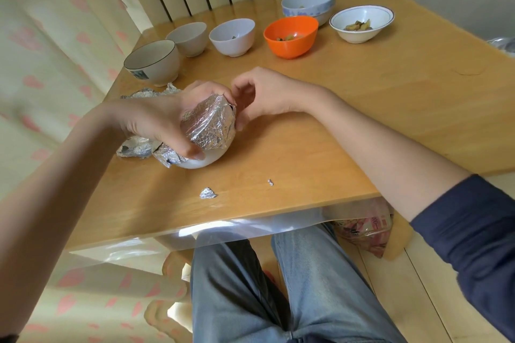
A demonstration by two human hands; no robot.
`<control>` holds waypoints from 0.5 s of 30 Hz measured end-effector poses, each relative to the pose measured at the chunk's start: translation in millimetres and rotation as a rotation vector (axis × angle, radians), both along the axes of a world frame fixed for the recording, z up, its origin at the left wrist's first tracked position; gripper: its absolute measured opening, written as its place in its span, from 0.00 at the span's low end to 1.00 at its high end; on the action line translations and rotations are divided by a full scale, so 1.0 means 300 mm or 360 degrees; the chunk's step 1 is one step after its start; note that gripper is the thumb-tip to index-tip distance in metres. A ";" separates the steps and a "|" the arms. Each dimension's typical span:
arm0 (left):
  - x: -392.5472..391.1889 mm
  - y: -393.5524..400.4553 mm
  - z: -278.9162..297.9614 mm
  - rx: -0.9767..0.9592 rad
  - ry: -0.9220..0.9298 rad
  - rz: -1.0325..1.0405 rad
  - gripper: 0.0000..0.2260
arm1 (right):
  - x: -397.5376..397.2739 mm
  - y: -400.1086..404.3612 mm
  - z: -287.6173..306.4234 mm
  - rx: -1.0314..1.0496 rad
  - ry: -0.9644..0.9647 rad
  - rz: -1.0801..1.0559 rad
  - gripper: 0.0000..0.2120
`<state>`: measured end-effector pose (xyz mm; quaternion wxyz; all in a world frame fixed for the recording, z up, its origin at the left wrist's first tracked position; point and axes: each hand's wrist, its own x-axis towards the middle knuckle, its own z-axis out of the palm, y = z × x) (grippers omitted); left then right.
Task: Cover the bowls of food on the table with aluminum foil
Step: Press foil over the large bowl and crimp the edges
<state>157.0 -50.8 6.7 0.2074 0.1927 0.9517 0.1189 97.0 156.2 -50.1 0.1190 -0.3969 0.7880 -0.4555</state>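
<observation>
Foil [209, 125] sits over white bowl [200, 160], tilted at bench [306, 153] centre-left. Left hand [156, 120] grips bowl w/ foil; right hand [259, 97] fingers curled at foil edge, pinching it. Risk: thin foil tears, or tilt spills food.

The left hand [167, 122] reaches in from the worktop's left edge, bare forearm raised, fingers and thumb curled in a grip around the foil-covered bowl [209, 131]. The right hand [259, 97] comes from the near right corner, forearm lying across the worktop, navy sleeve pushed up, fingers curled at the foil's far edge.
</observation>
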 end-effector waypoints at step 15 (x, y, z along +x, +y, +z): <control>0.033 0.095 0.052 0.0038 -0.0176 0.0011 0.37 | 0.236 0.101 -0.015 0.0105 0.0163 -0.0365 0.19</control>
